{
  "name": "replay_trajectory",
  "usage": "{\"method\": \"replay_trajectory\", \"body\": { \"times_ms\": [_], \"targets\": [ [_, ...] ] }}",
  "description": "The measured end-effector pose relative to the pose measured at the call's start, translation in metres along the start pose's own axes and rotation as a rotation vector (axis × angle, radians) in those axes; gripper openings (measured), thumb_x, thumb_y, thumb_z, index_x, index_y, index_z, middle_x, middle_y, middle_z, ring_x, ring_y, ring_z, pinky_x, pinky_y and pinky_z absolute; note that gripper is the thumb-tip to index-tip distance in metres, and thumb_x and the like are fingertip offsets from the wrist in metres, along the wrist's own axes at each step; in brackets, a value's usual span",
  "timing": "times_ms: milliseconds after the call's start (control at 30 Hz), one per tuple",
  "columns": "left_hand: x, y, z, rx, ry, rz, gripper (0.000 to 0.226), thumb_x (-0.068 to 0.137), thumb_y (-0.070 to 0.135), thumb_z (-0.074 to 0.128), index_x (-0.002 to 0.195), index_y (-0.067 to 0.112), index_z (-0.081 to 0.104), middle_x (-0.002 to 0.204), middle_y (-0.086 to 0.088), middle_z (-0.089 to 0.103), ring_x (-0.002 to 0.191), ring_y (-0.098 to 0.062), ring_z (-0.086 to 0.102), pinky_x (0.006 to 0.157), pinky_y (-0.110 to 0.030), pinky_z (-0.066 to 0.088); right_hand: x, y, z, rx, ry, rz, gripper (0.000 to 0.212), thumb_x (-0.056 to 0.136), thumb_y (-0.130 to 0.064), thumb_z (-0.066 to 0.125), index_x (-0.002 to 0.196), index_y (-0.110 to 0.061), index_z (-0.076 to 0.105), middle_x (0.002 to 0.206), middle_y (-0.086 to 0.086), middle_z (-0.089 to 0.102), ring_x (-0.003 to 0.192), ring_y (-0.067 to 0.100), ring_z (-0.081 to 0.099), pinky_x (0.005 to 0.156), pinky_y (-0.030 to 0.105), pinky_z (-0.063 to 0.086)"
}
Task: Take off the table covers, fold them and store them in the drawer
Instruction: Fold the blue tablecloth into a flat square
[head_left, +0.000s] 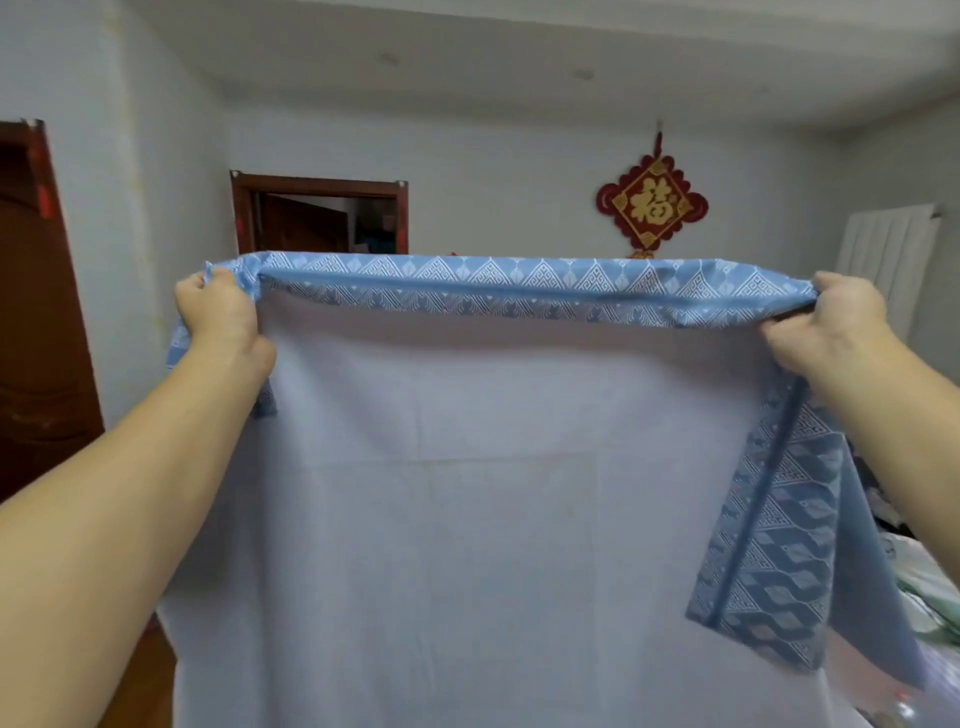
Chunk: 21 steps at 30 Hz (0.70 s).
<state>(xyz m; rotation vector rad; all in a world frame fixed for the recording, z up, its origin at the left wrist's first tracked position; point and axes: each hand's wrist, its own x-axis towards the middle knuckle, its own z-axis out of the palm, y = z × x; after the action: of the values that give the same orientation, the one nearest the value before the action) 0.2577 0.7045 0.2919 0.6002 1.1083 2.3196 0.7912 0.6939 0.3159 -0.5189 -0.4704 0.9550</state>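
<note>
We hold the blue patterned table cover (467, 493) raised at chest height, left hand (221, 312) and right hand (836, 330) each gripping a top corner, so it hangs flat for folding.

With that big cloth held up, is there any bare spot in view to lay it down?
Hardly any. The blue table cover, held up by the left hand and the right hand, hides nearly everything below. The strip at the right edge is crowded with a pile of pale fabrics. Only a sliver of brown floor shows at lower left, between the cover and the dark door.
</note>
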Motion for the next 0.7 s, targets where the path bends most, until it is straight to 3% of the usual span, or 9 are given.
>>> {"method": "replay_trajectory", "body": {
  "times_ms": [67,133,233,300,367,467,567,633,700],
  "targets": [
    [0.004,-0.013,0.029,0.021,-0.013,0.014,0.011,0.104,0.023,0.042,0.106,0.024,0.053,0.085,0.012,0.05,0.07,-0.003,0.047,0.059,-0.014,0.044,0.03,0.006,-0.001,0.002,-0.019,-0.012,0.03,0.104,-0.015,0.038,0.126,0.003,0.048,0.117,0.021,0.067,0.099,0.036,0.072,0.081,0.052,0.06],
    [0.009,-0.036,0.051,0.047,-0.017,0.029,0.011,0.103,0.023,0.043,0.102,0.023,0.054,0.09,0.008,0.052,0.077,-0.008,0.05,0.065,-0.019,0.047,0.061,0.02,-0.008,-0.034,-0.019,-0.003,0.032,0.104,-0.016,0.039,0.128,0.002,0.047,0.117,0.022,0.067,0.099,0.036,0.071,0.084,0.055,0.058],
    [0.017,-0.08,0.067,0.068,-0.006,0.031,0.014,0.102,0.02,0.045,0.113,0.019,0.054,0.099,0.003,0.053,0.07,-0.006,0.049,0.063,-0.022,0.047,0.107,0.05,-0.026,-0.076,-0.007,0.079,0.035,0.105,-0.019,0.036,0.133,0.001,0.046,0.124,0.02,0.064,0.107,0.035,0.068,0.091,0.052,0.056],
    [0.022,-0.108,0.072,0.118,0.007,0.019,0.016,0.101,0.017,0.045,0.115,0.02,0.052,0.098,0.004,0.053,0.068,-0.006,0.047,0.062,-0.023,0.046,0.134,0.076,-0.04,-0.105,0.011,0.133,0.036,0.105,-0.021,0.036,0.133,-0.001,0.048,0.127,0.019,0.064,0.11,0.034,0.067,0.086,0.05,0.058],
    [0.027,-0.136,0.07,0.133,0.0,-0.02,0.027,0.099,0.015,0.046,0.124,0.019,0.055,0.105,0.004,0.06,0.076,-0.008,0.053,0.063,-0.022,0.048,0.154,0.102,-0.05,-0.116,0.003,0.184,0.034,0.106,-0.022,0.036,0.131,-0.003,0.05,0.124,0.019,0.065,0.11,0.033,0.067,0.079,0.047,0.059],
    [0.036,-0.196,0.056,0.133,-0.017,-0.144,0.036,0.096,0.01,0.048,0.129,0.023,0.055,0.124,-0.004,0.062,0.096,-0.018,0.062,0.079,-0.037,0.056,0.177,0.153,-0.079,-0.169,0.019,0.284,0.032,0.108,-0.024,0.035,0.125,-0.003,0.053,0.122,0.018,0.067,0.11,0.031,0.068,0.085,0.047,0.057],
    [0.037,-0.265,0.021,0.179,0.048,-0.269,0.028,0.097,0.004,0.047,0.114,0.022,0.06,0.104,-0.001,0.063,0.086,-0.015,0.064,0.07,-0.03,0.057,0.195,0.211,-0.135,-0.283,0.089,0.412,0.035,0.107,-0.021,0.035,0.128,-0.003,0.056,0.115,0.014,0.072,0.1,0.027,0.073,0.079,0.043,0.061],
    [0.034,-0.318,-0.012,0.194,0.111,-0.333,0.023,0.096,0.001,0.047,0.094,0.019,0.06,0.088,-0.001,0.063,0.076,-0.017,0.063,0.059,-0.028,0.054,0.196,0.253,-0.185,-0.365,0.156,0.534,0.032,0.107,-0.02,0.035,0.119,-0.006,0.061,0.095,0.01,0.077,0.085,0.022,0.076,0.067,0.038,0.062],
    [0.034,-0.378,-0.054,0.197,0.207,-0.424,0.022,0.095,0.002,0.048,0.089,0.017,0.062,0.085,-0.004,0.066,0.077,-0.021,0.066,0.049,-0.025,0.053,0.185,0.294,-0.236,-0.426,0.246,0.65,0.03,0.107,-0.019,0.036,0.115,-0.009,0.063,0.078,0.007,0.077,0.076,0.021,0.074,0.074,0.038,0.061]
  ]
}}
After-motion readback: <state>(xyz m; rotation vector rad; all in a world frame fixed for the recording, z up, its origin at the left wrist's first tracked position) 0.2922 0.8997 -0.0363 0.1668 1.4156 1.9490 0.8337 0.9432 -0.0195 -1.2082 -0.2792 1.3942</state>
